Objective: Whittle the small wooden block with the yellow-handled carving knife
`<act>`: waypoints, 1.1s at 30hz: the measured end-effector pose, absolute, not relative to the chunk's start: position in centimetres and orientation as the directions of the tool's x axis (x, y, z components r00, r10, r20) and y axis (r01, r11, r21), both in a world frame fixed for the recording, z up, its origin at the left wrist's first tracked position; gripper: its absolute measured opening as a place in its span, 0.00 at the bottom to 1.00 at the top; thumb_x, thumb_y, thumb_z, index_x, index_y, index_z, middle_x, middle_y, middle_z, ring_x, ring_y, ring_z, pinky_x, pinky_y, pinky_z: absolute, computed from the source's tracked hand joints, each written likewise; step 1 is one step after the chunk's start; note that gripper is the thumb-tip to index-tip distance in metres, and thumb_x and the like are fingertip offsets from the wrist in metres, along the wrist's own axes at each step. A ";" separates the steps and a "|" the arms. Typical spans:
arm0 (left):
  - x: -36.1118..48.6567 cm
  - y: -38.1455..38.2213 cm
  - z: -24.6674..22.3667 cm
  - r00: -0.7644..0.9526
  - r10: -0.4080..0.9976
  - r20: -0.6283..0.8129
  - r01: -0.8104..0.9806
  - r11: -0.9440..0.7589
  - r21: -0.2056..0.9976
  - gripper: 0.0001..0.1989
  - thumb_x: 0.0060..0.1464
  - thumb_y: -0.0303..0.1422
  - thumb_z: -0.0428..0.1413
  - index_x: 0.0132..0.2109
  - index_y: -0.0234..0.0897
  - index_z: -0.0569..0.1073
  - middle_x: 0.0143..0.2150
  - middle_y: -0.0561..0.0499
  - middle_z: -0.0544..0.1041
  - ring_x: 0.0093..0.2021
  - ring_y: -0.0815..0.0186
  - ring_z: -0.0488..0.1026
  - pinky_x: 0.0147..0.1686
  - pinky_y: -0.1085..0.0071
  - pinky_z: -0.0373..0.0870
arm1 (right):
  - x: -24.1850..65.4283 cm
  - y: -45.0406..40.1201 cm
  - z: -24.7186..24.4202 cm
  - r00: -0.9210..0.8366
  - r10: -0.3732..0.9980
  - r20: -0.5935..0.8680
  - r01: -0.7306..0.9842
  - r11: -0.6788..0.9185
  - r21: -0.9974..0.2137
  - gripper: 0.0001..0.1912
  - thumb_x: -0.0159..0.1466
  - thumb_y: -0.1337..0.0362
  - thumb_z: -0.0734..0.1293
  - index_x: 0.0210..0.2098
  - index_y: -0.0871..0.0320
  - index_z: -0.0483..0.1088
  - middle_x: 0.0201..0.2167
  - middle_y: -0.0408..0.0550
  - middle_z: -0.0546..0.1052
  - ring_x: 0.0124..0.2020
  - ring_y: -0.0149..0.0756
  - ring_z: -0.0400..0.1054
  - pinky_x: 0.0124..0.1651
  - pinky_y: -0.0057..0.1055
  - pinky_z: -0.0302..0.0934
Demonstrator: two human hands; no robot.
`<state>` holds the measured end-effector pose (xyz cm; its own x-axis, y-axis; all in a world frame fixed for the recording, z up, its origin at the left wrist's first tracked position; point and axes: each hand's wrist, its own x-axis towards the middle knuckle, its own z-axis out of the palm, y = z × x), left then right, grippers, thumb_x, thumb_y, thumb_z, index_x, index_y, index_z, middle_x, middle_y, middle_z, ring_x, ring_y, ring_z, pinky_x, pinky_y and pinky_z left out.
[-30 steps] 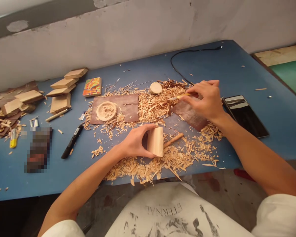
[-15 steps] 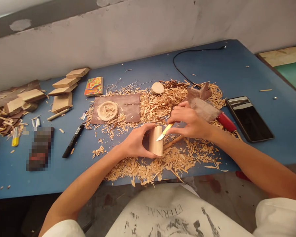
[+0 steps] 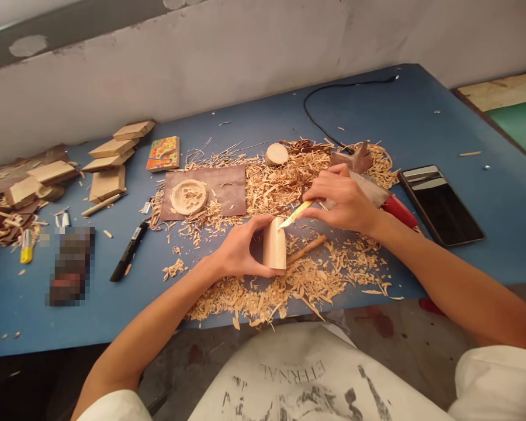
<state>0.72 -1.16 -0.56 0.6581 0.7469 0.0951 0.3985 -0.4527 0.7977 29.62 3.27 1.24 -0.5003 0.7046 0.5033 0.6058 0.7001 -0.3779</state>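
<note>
My left hand grips a pale wooden block by its two ends, thumb at the near end and fingers at the far one. In my right hand is a yellow-handled craft knife, its blade pointing left and its tip at the upper part of the block's face. Wood shavings lie beneath and around both hands. A thin wooden stick rests on the table just right of the block. Behind my right hand lies a red-handled tool, partly hidden.
A round carved wood piece sits on brown sandpaper. A phone lies at right, a black cable behind. Leftward are a black marker, a painted block, stacked wooden blocks and a yellow cutter.
My right hand has moved the knife tip up the block's face, toward its far end. My left hand keeps its grip. The view has shifted slightly.
</note>
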 end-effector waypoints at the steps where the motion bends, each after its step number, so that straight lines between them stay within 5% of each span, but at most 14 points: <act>1: 0.7 -1.2 -0.6 0.674 0.733 0.094 0.405 -0.472 0.783 0.49 0.35 0.47 0.73 0.63 0.40 0.64 0.60 0.37 0.76 0.57 0.44 0.77 0.57 0.46 0.73 | 30.2 3.8 1.0 -0.451 0.739 0.501 0.668 0.651 -0.359 0.18 0.67 0.44 0.68 0.33 0.52 0.76 0.30 0.42 0.79 0.35 0.39 0.70 0.53 0.45 0.53; 6: 0.5 -1.2 -0.6 0.710 0.701 0.074 0.435 -0.518 0.736 0.49 0.34 0.46 0.73 0.63 0.40 0.64 0.62 0.38 0.75 0.57 0.43 0.77 0.55 0.48 0.75 | 31.7 5.3 1.0 -0.221 0.805 0.551 0.818 0.461 -0.345 0.21 0.67 0.42 0.67 0.32 0.52 0.75 0.31 0.44 0.80 0.37 0.43 0.70 0.54 0.48 0.52; 12: 0.6 -1.3 -0.7 0.702 0.708 0.073 0.433 -0.507 0.745 0.50 0.35 0.48 0.71 0.65 0.39 0.64 0.62 0.38 0.75 0.57 0.44 0.76 0.55 0.49 0.75 | 29.4 2.5 3.1 -0.538 0.685 0.491 0.534 0.728 -0.430 0.19 0.67 0.44 0.68 0.32 0.53 0.74 0.26 0.40 0.76 0.31 0.35 0.67 0.51 0.42 0.53; 18: 0.6 -1.2 -0.9 0.703 0.705 0.089 0.419 -0.512 0.750 0.51 0.34 0.50 0.72 0.64 0.41 0.64 0.61 0.39 0.76 0.57 0.44 0.77 0.55 0.49 0.75 | 28.5 1.8 2.5 -0.662 0.569 0.488 0.379 0.816 -0.437 0.16 0.67 0.47 0.70 0.34 0.54 0.73 0.27 0.38 0.75 0.31 0.33 0.66 0.49 0.40 0.52; 28: 0.7 -1.4 -0.8 0.683 0.724 0.101 0.443 -0.520 0.730 0.52 0.32 0.49 0.73 0.64 0.41 0.63 0.61 0.39 0.76 0.55 0.45 0.78 0.54 0.51 0.75 | 28.0 1.3 2.3 -0.594 0.566 0.572 0.494 0.818 -0.296 0.15 0.68 0.48 0.70 0.35 0.54 0.73 0.29 0.41 0.78 0.32 0.35 0.67 0.49 0.42 0.52; 33: 0.8 -1.6 -0.4 0.713 0.700 0.041 0.471 -0.521 0.712 0.50 0.33 0.46 0.73 0.63 0.42 0.64 0.62 0.40 0.75 0.59 0.42 0.76 0.56 0.47 0.73 | 31.3 4.5 0.7 -0.475 0.679 0.560 0.753 0.643 -0.140 0.20 0.69 0.45 0.68 0.32 0.55 0.73 0.31 0.48 0.79 0.37 0.41 0.67 0.51 0.46 0.48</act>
<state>0.78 -1.65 -0.44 0.7132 0.6998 0.0407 0.4707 -0.5211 0.7119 31.26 4.52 0.75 -0.4753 0.6789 0.5597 0.7533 0.6427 -0.1399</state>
